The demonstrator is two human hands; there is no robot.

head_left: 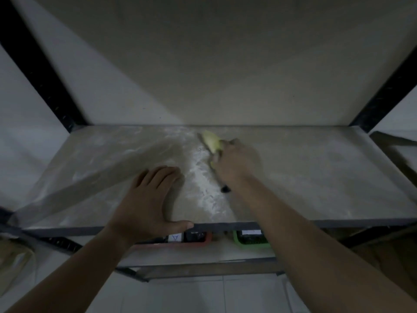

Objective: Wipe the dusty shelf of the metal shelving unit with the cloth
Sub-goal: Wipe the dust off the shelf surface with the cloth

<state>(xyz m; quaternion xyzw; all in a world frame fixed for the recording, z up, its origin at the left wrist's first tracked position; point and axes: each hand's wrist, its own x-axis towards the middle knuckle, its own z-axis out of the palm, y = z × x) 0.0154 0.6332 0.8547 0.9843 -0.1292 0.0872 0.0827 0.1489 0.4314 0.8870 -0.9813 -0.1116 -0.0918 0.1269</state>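
While my left hand (149, 199) lies flat and open on one dusty shelf (316, 172), my right hand (234, 161) grips one yellow cloth (211, 141), its long side pointing toward the upper left.

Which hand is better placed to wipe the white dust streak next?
Right. The right hand already grips the yellow cloth beside the dust streak; the left hand lies flat, bracing on the shelf.

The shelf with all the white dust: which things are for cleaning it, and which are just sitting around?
For the job:
- dusty shelf
- yellow cloth
- right hand gripping the cloth
- left hand flat on the shelf

Just lying about:
- red tray
- green tray
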